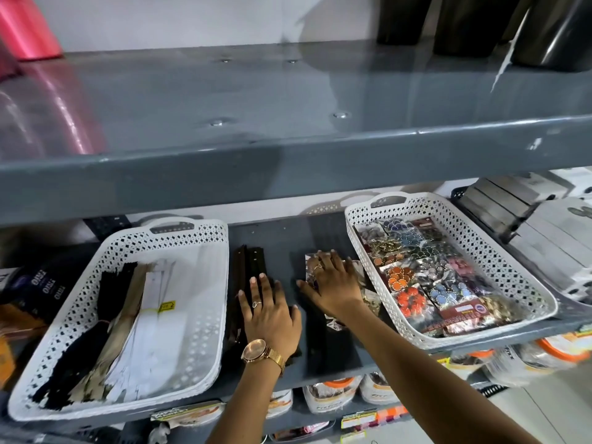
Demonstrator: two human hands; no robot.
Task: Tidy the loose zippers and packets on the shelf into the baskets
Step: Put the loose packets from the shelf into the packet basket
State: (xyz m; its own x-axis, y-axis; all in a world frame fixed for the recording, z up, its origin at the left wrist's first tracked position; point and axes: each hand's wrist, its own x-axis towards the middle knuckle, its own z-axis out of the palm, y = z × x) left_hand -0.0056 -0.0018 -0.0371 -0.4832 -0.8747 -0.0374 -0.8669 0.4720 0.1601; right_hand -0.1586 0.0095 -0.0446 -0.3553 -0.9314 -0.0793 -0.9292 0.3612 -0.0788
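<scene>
Two white perforated baskets stand on the grey shelf [333,357]. The left basket [205,318] holds black, beige and white zippers laid lengthwise. The right basket [512,277] is filled with packets of coloured buttons. Between them lies a loose bundle of dark zippers [248,261]; my left hand [269,310], with a ring and a gold watch, rests flat on it, fingers apart. My right hand [333,283] lies palm-down on a pile of loose shiny packets [368,298] next to the right basket. Neither hand is closed around anything.
A deep grey upper shelf [288,161] overhangs the work area, with pink rolls [25,24] and dark rolls [480,24] on it. Grey boxes [519,206] sit at the right, dark packets [45,286] at the left. Jars and packets fill the shelf below [333,395].
</scene>
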